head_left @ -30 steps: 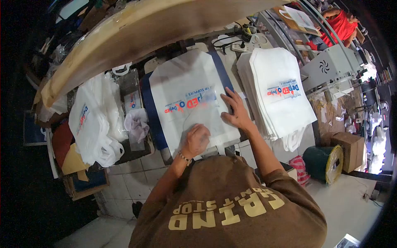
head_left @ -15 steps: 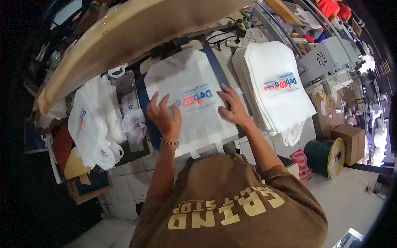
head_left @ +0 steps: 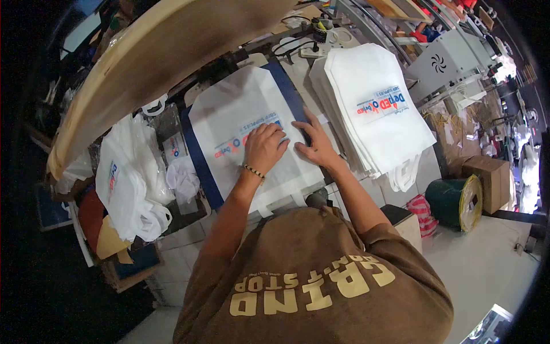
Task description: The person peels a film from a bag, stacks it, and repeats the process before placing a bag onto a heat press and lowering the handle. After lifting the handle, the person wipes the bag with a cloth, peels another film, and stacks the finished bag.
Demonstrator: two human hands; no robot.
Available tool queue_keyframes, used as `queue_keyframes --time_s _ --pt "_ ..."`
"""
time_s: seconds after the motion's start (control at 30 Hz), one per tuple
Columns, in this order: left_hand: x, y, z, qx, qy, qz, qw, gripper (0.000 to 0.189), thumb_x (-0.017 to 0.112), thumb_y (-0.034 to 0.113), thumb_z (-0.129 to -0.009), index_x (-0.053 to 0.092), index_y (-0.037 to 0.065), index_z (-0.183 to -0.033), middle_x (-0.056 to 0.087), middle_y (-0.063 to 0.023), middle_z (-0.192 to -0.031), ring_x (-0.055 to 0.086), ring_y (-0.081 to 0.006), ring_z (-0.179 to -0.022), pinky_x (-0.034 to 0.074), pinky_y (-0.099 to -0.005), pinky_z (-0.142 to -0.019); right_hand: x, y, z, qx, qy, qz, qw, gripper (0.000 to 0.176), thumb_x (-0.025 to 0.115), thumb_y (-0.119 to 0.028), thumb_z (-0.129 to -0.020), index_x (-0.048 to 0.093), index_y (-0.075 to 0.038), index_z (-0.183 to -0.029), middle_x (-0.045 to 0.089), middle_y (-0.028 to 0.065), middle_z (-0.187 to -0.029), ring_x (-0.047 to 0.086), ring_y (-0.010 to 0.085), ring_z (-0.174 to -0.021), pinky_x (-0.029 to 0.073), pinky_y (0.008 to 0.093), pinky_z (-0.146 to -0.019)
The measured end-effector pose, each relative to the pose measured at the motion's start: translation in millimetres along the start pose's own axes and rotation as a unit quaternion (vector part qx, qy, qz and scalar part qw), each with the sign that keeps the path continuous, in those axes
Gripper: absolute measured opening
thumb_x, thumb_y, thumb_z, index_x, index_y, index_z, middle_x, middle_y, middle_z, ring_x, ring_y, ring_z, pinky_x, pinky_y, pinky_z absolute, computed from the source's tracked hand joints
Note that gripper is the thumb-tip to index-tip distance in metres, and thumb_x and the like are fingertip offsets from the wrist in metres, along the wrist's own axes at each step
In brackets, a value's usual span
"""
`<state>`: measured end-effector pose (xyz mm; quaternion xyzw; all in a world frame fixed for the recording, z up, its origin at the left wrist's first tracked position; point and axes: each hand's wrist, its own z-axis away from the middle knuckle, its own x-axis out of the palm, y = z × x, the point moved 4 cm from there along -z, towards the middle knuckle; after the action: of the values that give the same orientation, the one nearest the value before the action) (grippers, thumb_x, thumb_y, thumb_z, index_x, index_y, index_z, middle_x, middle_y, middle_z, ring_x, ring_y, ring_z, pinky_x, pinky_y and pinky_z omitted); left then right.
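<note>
A white fabric bag [head_left: 229, 109] lies flat on a dark blue pad [head_left: 286, 86], its blue and red print partly covered by my fingers. My left hand [head_left: 264, 150], with a beaded bracelet at the wrist, rests palm down on the printed area, fingers laid out close together. At the bag's right edge is my right hand [head_left: 317, 143], thumb and fingers apart, the thumb close to the left fingertips. Neither hand grips anything that I can see. To the right sits a stack of similar printed white bags [head_left: 378, 109], handles hanging over the near edge.
A large curved tan panel [head_left: 172, 63] overhangs the far left side. White bags [head_left: 129, 178] are heaped at left beside a crumpled white bundle [head_left: 183, 178]. A power strip [head_left: 329, 49] with cables lies behind. At right are a grey machine housing [head_left: 447, 63], a green spool [head_left: 450, 203] and a cardboard box [head_left: 487, 180].
My left hand has moved right and come down onto the print. My right hand stays by the bag's right edge. The whole view has shifted slightly.
</note>
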<state>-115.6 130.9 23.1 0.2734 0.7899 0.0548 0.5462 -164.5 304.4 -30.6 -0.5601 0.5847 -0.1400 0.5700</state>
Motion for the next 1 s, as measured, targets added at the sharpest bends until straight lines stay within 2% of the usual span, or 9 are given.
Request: queue_keyframes --time_s 0.23,0.33,0.43,0.57,0.67,0.77,0.87,0.93,1.0 --pt "7 -18 -7 -0.003 -0.02 0.035 0.999 0.016 0.076 0.014 -0.079 0.071 0.003 -0.09 0.068 -0.0101 -0.095 0.065 -0.0309 -0.092 0.051 -0.0414 -0.083 -1 -9 -2 0.013 0.002 0.021 1.0 0.062 0.077 -0.026 -0.072 0.062 -0.011 -0.13 0.027 0.0254 -0.16 0.035 0.0444 -0.143 0.037 0.0481 -0.113" --pt "11 -51 -7 -0.17 -0.065 0.165 0.969 0.019 0.075 0.018 -0.086 0.072 -0.001 -0.089 0.069 -0.0132 -0.093 0.069 -0.0252 -0.086 0.053 -0.0346 -0.075 1 -15 -1 0.033 -0.003 0.035 0.999 0.067 0.082 -0.03 -0.07 0.061 -0.011 -0.131 0.028 0.0266 -0.159 0.034 0.0444 -0.144 0.037 0.0471 -0.113" --pt "10 -62 -11 -0.215 -0.117 0.175 0.953 0.02 0.076 0.019 -0.086 0.073 -0.001 -0.089 0.068 -0.0123 -0.092 0.068 -0.0222 -0.084 0.053 -0.0343 -0.074 2 -16 -2 0.042 -0.008 0.067 0.997 0.069 0.083 -0.032 -0.069 0.061 -0.013 -0.131 0.028 0.0254 -0.159 0.035 0.0451 -0.143 0.04 0.0483 -0.111" --pt "8 -65 -13 -0.225 -0.127 0.182 0.949 0.021 0.077 0.02 -0.085 0.074 -0.001 -0.09 0.068 -0.0121 -0.092 0.067 -0.0214 -0.083 0.053 -0.0342 -0.075 1 -14 -3 0.038 -0.007 0.062 0.997 0.069 0.083 -0.032 -0.069 0.06 -0.014 -0.132 0.027 0.025 -0.16 0.037 0.0455 -0.141 0.042 0.0484 -0.109" --pt "9 -66 -11 -0.236 -0.125 0.189 0.945 0.021 0.076 0.021 -0.085 0.076 0.001 -0.089 0.068 -0.0123 -0.094 0.069 -0.0254 -0.08 0.054 -0.0351 -0.076 0 -16 -3 0.041 -0.011 0.061 0.997 0.068 0.082 -0.032 -0.07 0.06 -0.014 -0.132 0.027 0.025 -0.16 0.037 0.0454 -0.141 0.043 0.048 -0.108" --pt "11 -66 -10 -0.188 -0.129 0.172 0.958 0.022 0.075 0.021 -0.087 0.075 0.0 -0.093 0.068 -0.0118 -0.096 0.069 -0.0225 -0.082 0.054 -0.0339 -0.076 0 -17 -3 0.041 -0.011 0.061 0.997 0.068 0.082 -0.032 -0.069 0.06 -0.014 -0.131 0.028 0.0251 -0.159 0.037 0.0455 -0.141 0.043 0.0482 -0.108" --pt "-17 -50 -11 -0.216 -0.158 0.252 0.93 0.022 0.072 0.019 -0.09 0.074 -0.001 -0.1 0.068 -0.0116 -0.099 0.068 -0.0206 -0.084 0.053 -0.034 -0.076 1 -17 -2 0.036 -0.012 0.067 0.997 0.068 0.082 -0.031 -0.069 0.06 -0.014 -0.132 0.028 0.025 -0.159 0.037 0.0456 -0.141 0.041 0.0489 -0.109" --pt "-53 -36 -12 -0.175 -0.064 0.262 0.947 0.02 0.068 0.015 -0.093 0.073 -0.002 -0.103 0.067 -0.0108 -0.105 0.067 -0.0191 -0.093 0.053 -0.0305 -0.081 2 -13 -4 0.033 -0.012 0.071 0.997 0.069 0.082 -0.03 -0.069 0.059 -0.014 -0.132 0.027 0.0249 -0.159 0.036 0.0456 -0.141 0.04 0.0493 -0.11" --pt "-109 7 -24 -0.122 -0.114 0.215 0.962 0.018 0.067 0.009 -0.091 0.072 -0.003 -0.104 0.068 -0.0115 -0.097 0.067 -0.0214 -0.083 0.054 -0.0327 -0.077 2 -8 -3 0.029 -0.017 0.05 0.998 0.073 0.08 -0.031 -0.069 0.056 -0.012 -0.135 0.025 0.0242 -0.16 0.035 0.0449 -0.142 0.039 0.0498 -0.112"
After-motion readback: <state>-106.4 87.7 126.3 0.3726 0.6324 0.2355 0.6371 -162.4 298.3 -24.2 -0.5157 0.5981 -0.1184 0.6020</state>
